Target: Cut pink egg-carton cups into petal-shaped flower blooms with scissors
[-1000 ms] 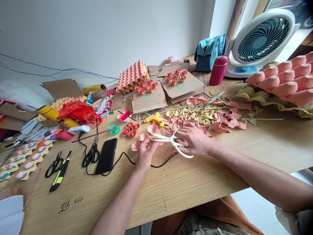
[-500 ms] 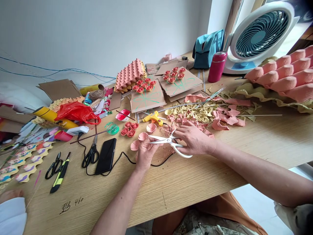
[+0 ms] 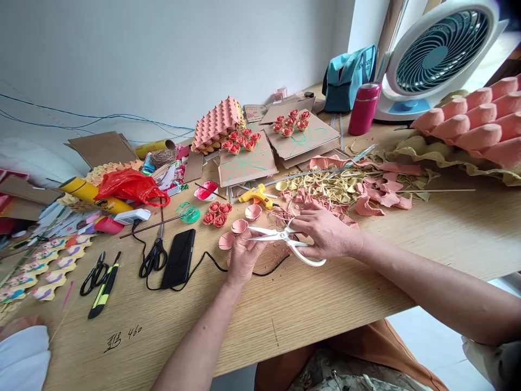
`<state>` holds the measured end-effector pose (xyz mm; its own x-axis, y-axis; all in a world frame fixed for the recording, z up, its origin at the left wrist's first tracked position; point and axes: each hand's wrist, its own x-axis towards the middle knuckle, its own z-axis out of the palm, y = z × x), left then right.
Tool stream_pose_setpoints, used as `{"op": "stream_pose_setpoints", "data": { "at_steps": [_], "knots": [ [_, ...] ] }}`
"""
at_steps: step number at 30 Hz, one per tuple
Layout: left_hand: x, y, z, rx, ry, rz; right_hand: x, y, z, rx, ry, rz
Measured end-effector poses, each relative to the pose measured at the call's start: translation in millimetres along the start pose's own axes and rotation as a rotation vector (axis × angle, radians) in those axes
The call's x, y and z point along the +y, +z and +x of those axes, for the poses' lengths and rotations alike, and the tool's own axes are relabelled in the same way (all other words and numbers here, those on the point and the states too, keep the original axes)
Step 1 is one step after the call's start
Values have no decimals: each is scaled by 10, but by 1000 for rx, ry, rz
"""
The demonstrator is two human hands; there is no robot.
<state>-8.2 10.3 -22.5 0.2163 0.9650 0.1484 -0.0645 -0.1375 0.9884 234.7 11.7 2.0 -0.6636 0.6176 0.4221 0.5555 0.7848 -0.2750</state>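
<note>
My right hand [image 3: 331, 233] grips a pair of white-handled scissors [image 3: 280, 235], fingers through the loops. The blades are slightly apart and point left at my left hand [image 3: 244, 255]. That hand is closed in a pinch by the blade tips; whatever it pinches is hidden behind the fingers and blades. Just beyond it lie several pink egg-carton cups [image 3: 239, 226] with slit edges. A cluster of red paper-pulp flowers [image 3: 217, 214] sits further left. Behind the hands rests a yellow glue gun [image 3: 258, 196].
Pink and yellow carton scraps [image 3: 337, 187] spread behind my right hand. Flowers stand on cardboard sheets [image 3: 246, 168] at the back. Left are a black phone [image 3: 178, 258], black scissors [image 3: 154, 257] and a utility knife [image 3: 105, 288]. Another person's sleeve [image 3: 24, 355] shows at lower left.
The view has shifted slightly, so the table things sit a little further right. Both hands stay nearly in place; the lower scissor handle stands slightly further out.
</note>
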Motion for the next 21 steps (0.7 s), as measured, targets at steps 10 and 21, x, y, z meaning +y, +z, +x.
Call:
{"op": "stream_pose_setpoints", "data": {
  "at_steps": [10,21],
  "knots": [
    [27,-5,-13,-39,49,-25,-29,-37,-11,-2,-26,67],
    [128,12,10,12,268,195,73,67,-23,59,115,184]
  ]
}}
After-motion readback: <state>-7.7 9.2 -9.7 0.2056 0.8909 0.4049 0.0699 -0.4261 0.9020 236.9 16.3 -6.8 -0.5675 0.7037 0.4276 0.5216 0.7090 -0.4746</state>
